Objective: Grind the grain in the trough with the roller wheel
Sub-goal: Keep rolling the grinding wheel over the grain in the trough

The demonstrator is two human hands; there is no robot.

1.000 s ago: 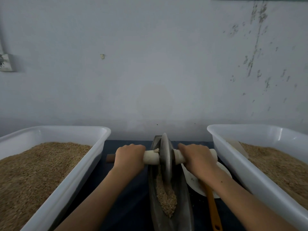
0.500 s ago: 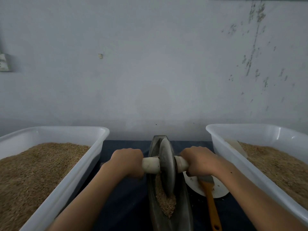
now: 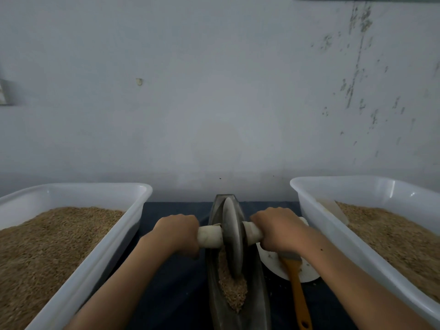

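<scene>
Both hands, left hand (image 3: 177,233) and right hand (image 3: 279,231), were clenched around the axle of the roller wheel (image 3: 233,236), low at frame centre. Grain (image 3: 232,291) in the trough (image 3: 257,296) could be spilled onto the counter (image 3: 176,289) if the wheel were tilted.

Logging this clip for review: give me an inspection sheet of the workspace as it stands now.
Surface: dark tabletop, a few stray grains by the plate.
Job's things: roller wheel upright in trough; grain heaped at near end.
Clutter: two white tubs of grain; white plate; orange-handled brush.
Grips: left hand and right hand each hold the axle handle.
Cables: nothing seen.
Surroundings: scuffed pale wall.
</scene>
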